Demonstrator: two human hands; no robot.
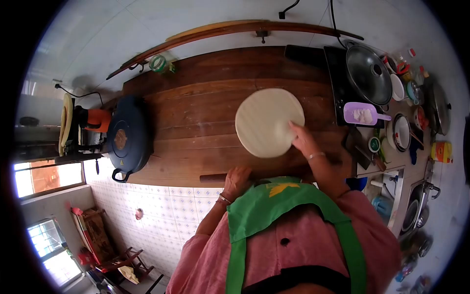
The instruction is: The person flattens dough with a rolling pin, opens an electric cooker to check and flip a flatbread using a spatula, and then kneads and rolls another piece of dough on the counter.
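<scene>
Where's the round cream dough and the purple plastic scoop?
Round cream dough [267, 123]: head view, middle of its flat top.
Purple plastic scoop [350, 112]: head view, bare inside of its bowl.

I count two bare hands, one left hand [237, 181] and one right hand [304, 141], and two thin metal bangles [317, 155]. There's one round, pale, flat dough sheet [268, 122], one long brown wooden rolling pin [213, 179], one lilac plastic scoop [361, 113], one dark round metal wok [364, 78] and two bright rectangular windows [49, 179].
</scene>
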